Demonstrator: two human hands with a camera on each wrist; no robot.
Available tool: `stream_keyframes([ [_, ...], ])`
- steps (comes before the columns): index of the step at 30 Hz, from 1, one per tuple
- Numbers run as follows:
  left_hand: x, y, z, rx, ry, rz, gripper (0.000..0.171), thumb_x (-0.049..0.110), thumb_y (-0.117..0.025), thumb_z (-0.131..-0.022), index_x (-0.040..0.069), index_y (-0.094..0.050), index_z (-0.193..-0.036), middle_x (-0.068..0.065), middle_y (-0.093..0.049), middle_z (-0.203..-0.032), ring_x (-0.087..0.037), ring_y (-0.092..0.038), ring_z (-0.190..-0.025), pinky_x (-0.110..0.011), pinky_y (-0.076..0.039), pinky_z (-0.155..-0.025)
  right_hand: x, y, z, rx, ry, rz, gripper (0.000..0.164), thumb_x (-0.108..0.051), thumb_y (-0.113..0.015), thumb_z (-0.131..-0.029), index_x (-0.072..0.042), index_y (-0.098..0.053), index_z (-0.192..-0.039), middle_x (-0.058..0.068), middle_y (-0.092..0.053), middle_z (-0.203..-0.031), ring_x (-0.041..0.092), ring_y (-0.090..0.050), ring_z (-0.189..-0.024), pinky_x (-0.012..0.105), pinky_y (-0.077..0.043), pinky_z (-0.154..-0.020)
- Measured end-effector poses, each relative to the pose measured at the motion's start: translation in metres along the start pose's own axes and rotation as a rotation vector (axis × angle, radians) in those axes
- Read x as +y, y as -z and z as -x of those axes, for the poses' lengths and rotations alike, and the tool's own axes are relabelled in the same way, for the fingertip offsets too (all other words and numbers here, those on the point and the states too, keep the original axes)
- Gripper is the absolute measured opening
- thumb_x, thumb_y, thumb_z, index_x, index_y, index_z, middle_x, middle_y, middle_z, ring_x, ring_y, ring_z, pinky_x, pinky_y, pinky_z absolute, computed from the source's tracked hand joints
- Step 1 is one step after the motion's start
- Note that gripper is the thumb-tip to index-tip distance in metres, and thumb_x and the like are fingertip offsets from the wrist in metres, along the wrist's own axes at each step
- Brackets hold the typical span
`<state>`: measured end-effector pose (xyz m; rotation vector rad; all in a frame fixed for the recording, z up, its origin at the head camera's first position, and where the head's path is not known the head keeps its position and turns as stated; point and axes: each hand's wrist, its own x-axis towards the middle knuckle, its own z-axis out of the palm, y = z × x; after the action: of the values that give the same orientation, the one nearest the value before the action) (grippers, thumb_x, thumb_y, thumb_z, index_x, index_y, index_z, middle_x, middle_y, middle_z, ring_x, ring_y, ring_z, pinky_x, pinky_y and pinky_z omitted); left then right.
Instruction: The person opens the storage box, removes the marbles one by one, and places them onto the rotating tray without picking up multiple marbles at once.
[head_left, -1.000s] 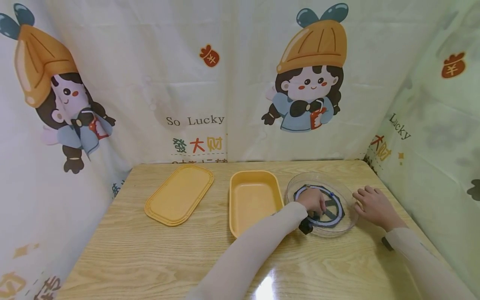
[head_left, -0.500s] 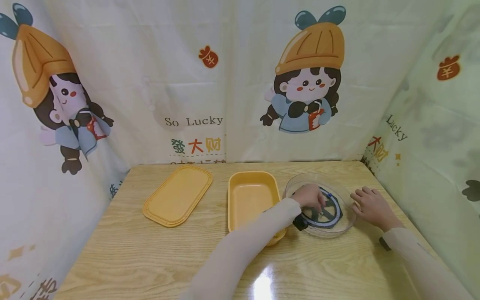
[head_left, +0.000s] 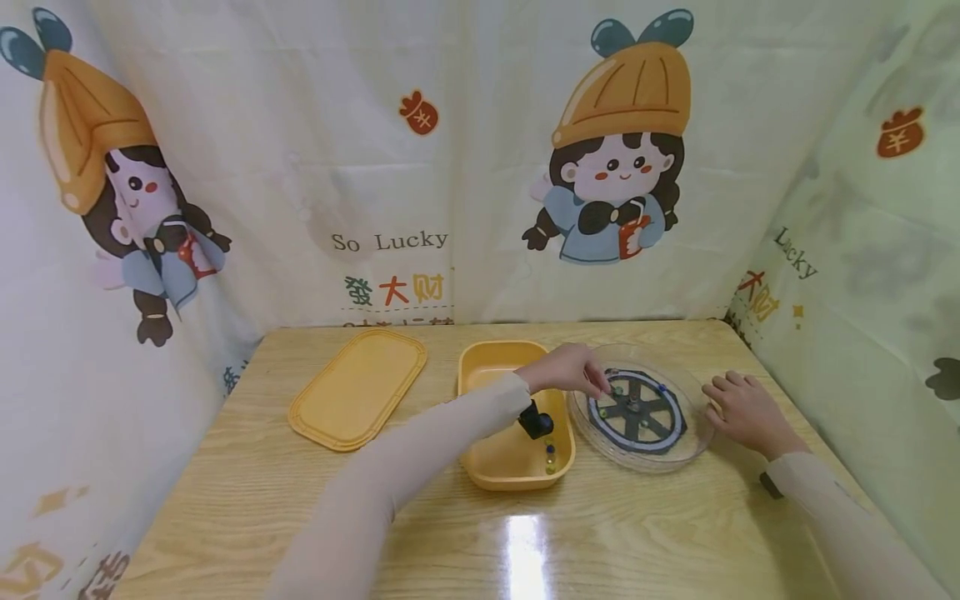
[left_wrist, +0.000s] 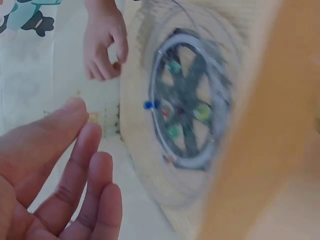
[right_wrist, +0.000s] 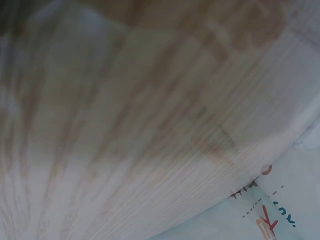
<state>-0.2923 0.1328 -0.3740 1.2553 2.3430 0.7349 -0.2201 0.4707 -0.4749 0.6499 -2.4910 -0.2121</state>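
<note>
My left hand hovers between the yellow box and the clear round dish. In the left wrist view its thumb meets the index fingertip; the other fingers bend loosely, and no object shows between them. Inside the dish lies a dark spoked wheel with a pale ring. Green marbles and a blue piece show on or around it. Several small marbles sit in the box's near right corner. My right hand rests at the dish's right edge, fingers loosely bent.
A flat yellow lid lies on the wooden table, left of the box. Printed curtains stand behind the table and at both sides. The right wrist view shows mostly blurred table top.
My left hand has risen from over the wheel and moved left toward the box, uncovering the wheel and the marbles in the box corner. The right hand stays in place.
</note>
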Motion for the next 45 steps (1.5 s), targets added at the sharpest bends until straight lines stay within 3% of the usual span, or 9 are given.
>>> stream_keyframes([
  [5,-0.017,0.006,0.017,-0.021,-0.015,0.076,0.016,0.011,-0.070,-0.083,0.005,-0.075,-0.097,-0.004,-0.074,-0.093,-0.006,-0.067,-0.080,-0.012,-0.050,-0.071,0.002,0.001,0.000,-0.003,0.000,0.008,0.018,-0.015,-0.063,-0.067,-0.006,-0.056,-0.081,0.008,-0.054,-0.077,0.029,-0.048,-0.074,0.047,-0.039,-0.064],
  [12,-0.035,0.000,0.035,-0.092,-0.030,0.149,0.018,0.011,-0.071,-0.082,0.002,-0.074,-0.097,-0.005,-0.074,-0.094,0.000,-0.064,-0.077,-0.012,-0.050,-0.073,0.001,0.002,0.000,-0.018,0.006,0.006,0.018,-0.017,-0.063,-0.067,-0.008,-0.056,-0.080,0.005,-0.053,-0.075,0.026,-0.047,-0.072,0.046,-0.039,-0.062],
  [21,-0.051,-0.014,0.042,-0.091,-0.002,0.209,0.014,0.005,-0.073,-0.078,0.002,-0.075,-0.092,-0.010,-0.075,-0.089,-0.002,-0.066,-0.073,-0.013,-0.052,-0.071,-0.001,0.003,0.002,-0.007,-0.001,0.009,0.017,-0.017,-0.063,-0.066,-0.008,-0.056,-0.079,0.005,-0.054,-0.074,0.026,-0.048,-0.072,0.045,-0.039,-0.061],
  [30,-0.061,-0.030,0.041,-0.100,0.019,0.161,0.012,0.004,-0.074,-0.077,0.003,-0.076,-0.089,-0.010,-0.075,-0.087,0.000,-0.064,-0.070,-0.011,-0.050,-0.066,-0.003,0.000,0.004,-0.006,0.002,0.005,0.017,-0.017,-0.063,-0.067,-0.007,-0.058,-0.081,0.006,-0.056,-0.076,0.026,-0.049,-0.073,0.047,-0.041,-0.064],
  [45,-0.071,-0.042,0.037,-0.098,0.044,0.056,0.011,0.007,-0.074,-0.078,0.006,-0.076,-0.088,-0.005,-0.075,-0.087,0.005,-0.057,-0.065,-0.009,-0.045,-0.061,-0.002,-0.001,0.004,0.017,-0.001,-0.002,0.019,-0.015,-0.062,-0.067,-0.005,-0.060,-0.082,0.008,-0.057,-0.078,0.028,-0.048,-0.074,0.047,-0.040,-0.065],
])
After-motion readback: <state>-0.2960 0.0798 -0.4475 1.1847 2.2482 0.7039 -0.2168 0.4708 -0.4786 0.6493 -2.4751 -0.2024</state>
